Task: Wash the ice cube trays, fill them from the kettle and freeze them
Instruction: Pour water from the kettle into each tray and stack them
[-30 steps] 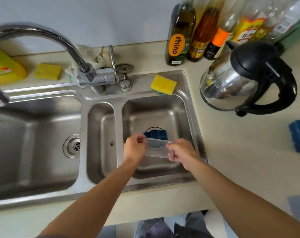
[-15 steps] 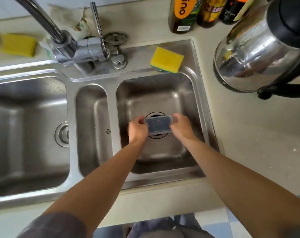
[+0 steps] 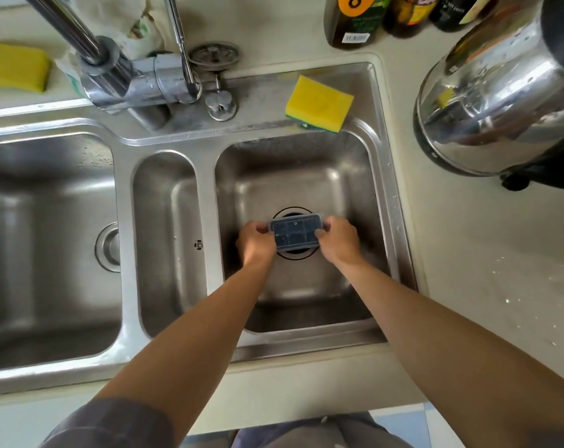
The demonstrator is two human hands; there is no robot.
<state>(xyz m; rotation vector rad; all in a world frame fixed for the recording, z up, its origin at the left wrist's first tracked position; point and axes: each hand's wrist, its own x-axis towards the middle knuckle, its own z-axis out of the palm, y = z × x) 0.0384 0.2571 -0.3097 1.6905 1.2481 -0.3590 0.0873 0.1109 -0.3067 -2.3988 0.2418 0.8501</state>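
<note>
The left hand [image 3: 256, 242] and the right hand [image 3: 338, 242] each gripped a short end of the lidded blue ice cube tray [image 3: 295, 237], fingers curled over its clear lid [image 3: 301, 223], probably to prise it off. The tray was held level, low in the right basin [image 3: 379, 202], over the drain [image 3: 295, 255], where drips would run away. Beyond, a yellow sponge [image 3: 319, 103] lay on the sink rim [image 3: 264, 122]; the kettle [image 3: 500, 92] stood on the counter [image 3: 474, 260].

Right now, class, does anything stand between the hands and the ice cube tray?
Nothing visible does: the left hand and right hand grip the ice cube tray by its ends, over the drain.
</note>
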